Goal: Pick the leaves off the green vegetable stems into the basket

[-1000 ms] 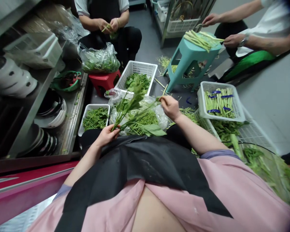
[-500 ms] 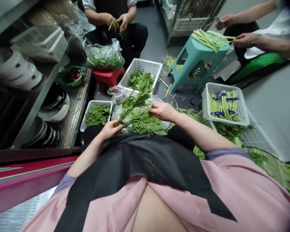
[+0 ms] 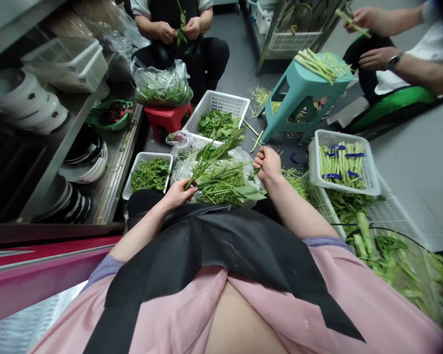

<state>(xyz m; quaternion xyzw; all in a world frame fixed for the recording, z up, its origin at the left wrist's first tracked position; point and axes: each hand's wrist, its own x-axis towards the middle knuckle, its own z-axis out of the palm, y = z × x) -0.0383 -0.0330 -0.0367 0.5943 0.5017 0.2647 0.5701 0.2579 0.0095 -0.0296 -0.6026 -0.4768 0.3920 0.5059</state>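
My left hand (image 3: 180, 192) is closed around the stems of a bunch of leafy greens (image 3: 217, 153), whose leaves point up and to the right. Beneath the bunch, a clear plastic bag (image 3: 248, 160) lies spread with a heap of cut green stems (image 3: 225, 186) on it. To the right of the heap, my right hand (image 3: 268, 164) is closed, with a bit of dark green showing at its fingers; what it grips is too small to name. The two hands are apart.
White baskets of greens stand ahead (image 3: 243, 104) and at left (image 3: 139, 156). A red stool (image 3: 160, 120) bears a bagged pile. Beyond the teal stool (image 3: 286, 98), a person's hands (image 3: 378, 58) hold a stalk. At right is a basket (image 3: 374, 183) of bundled stalks; metal shelving (image 3: 112, 172) flanks the left.
My right hand has moved right, away from the bunch, and its fingers have curled in. My left hand, still holding the greens, has shifted slightly right. The person at right has raised a stalk.
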